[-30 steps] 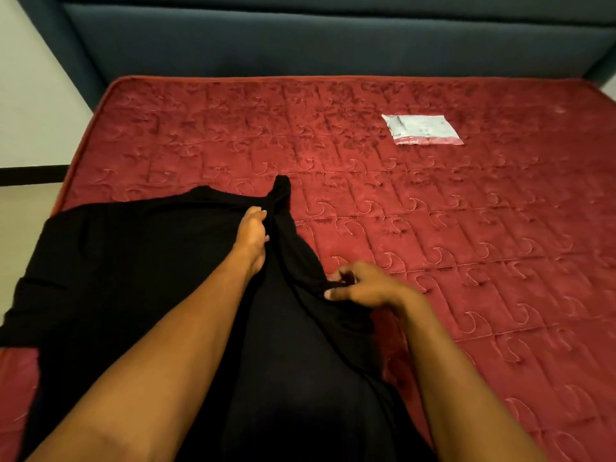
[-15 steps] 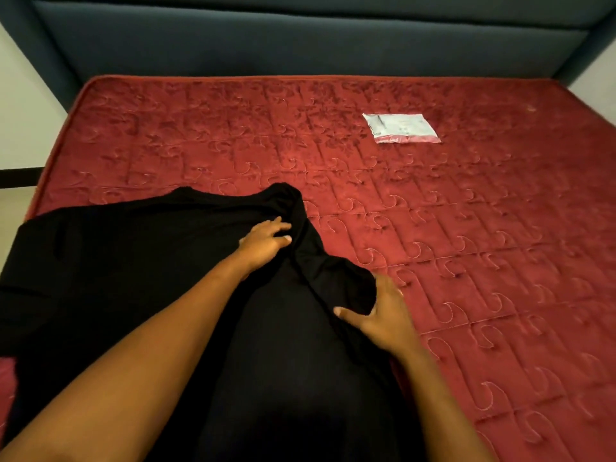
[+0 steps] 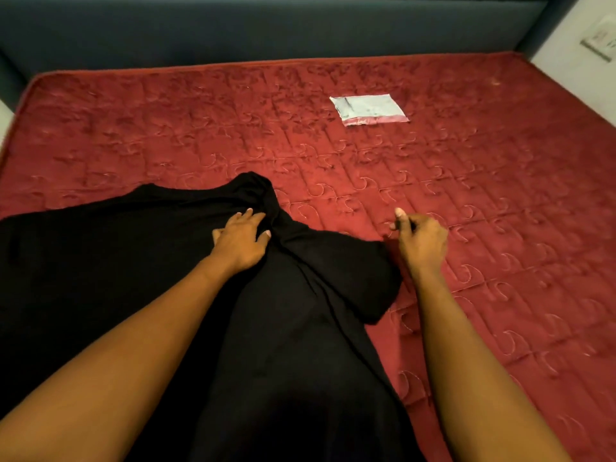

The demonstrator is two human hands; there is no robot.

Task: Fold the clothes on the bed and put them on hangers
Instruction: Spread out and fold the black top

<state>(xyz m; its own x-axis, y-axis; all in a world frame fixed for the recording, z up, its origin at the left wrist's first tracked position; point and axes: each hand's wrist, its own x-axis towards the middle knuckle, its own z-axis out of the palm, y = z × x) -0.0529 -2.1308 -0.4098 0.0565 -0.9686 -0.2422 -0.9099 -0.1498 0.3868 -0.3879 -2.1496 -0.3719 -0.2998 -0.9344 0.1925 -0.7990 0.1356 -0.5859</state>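
Front-left on mattress [image 3: 483, 201]: black garment [image 3: 300, 345].
Left hand [image 3: 240, 243] presses it, fingers spread; right hand [image 3: 421, 243] curls just beside its right edge, grip unclear.

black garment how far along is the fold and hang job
Early. Nothing looks folded yet: the black garment lies spread and rumpled on the mattress. In hand: the left hand presses its bunched top, and the right hand is at its edge. Left: folding it and hanging it; no hanger is in view.
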